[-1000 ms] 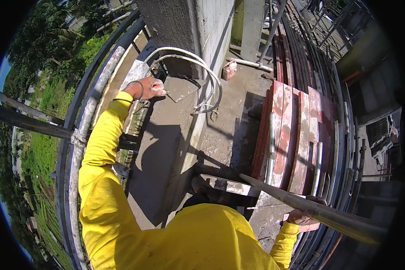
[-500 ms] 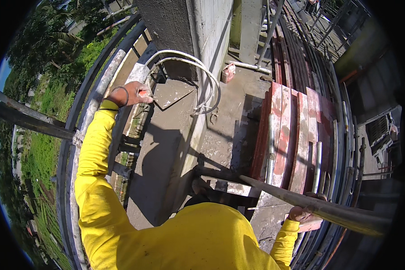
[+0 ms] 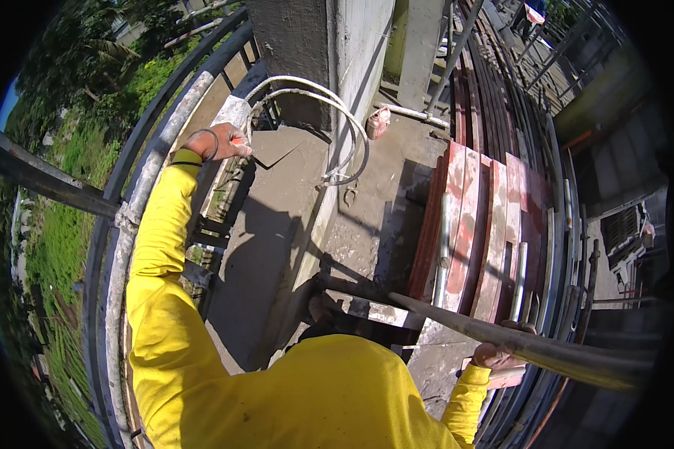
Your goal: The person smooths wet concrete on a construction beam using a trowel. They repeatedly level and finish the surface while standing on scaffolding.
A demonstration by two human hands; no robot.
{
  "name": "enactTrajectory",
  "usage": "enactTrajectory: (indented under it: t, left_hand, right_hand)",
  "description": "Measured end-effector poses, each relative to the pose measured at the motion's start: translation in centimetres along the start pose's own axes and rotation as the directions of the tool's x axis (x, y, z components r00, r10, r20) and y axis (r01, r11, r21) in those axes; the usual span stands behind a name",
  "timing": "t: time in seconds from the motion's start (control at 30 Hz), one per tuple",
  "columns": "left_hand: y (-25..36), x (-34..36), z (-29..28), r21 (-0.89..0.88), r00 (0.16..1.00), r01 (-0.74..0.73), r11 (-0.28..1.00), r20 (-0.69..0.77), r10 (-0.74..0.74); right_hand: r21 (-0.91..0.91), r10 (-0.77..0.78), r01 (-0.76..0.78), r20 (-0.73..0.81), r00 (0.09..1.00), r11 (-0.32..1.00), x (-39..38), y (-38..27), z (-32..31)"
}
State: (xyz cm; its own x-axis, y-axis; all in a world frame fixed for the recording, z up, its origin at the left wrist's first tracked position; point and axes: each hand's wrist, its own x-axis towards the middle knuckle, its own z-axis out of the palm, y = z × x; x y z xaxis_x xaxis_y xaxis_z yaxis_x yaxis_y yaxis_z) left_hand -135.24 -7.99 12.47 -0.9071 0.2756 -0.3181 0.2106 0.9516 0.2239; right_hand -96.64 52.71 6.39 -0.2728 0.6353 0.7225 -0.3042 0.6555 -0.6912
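Note:
My left hand (image 3: 221, 144) is closed around the reddish handle of a trowel, at the far end of a narrow ledge coated in grey mortar (image 3: 254, 224). The mortar-coloured trowel blade (image 3: 275, 150) lies flat on or just over that coat; its edge shows as a dark line. At the lower right, my right hand (image 3: 496, 356) grips a long metal pole (image 3: 464, 322) that slants across in front of me. Part of that hand is hidden behind the pole.
A looped pale cable (image 3: 358, 123) hangs over the ledge beside a concrete column (image 3: 292, 60). Scaffold rails (image 3: 138, 176) run along the left, with greenery below. Red-stained boards (image 3: 460, 217) are stacked at right. A reddish container (image 3: 378, 122) stands on the floor.
My left hand and the trowel have shifted slightly; less of the blade's outline shows against the mortar. The right hand keeps its grip on the pole. The whole view has turned a little.

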Motion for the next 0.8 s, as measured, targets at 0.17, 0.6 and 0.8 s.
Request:
enactTrajectory:
  t: [0.17,0.6,0.8]
  left_hand:
    - [1.1,-2.1,-1.0,-0.090,0.999,-0.045,0.995,-0.006,0.045]
    - [5.2,-9.1,4.0,0.172,0.971,0.182,0.968,-0.184,-0.150]
    - [0.0,-5.4,10.2,0.153,0.820,-0.034,0.988,-0.561,0.115]
  right_hand:
    - [-0.058,-0.010,0.013,0.065,0.998,0.998,0.2,-0.8,-0.1]
    - [-0.124,0.132,-0.130,0.009,0.991,0.984,0.3,-2.1,0.8]
    - [-0.090,0.072,-0.067,0.048,0.996,0.994,0.1,-0.6,0.1]
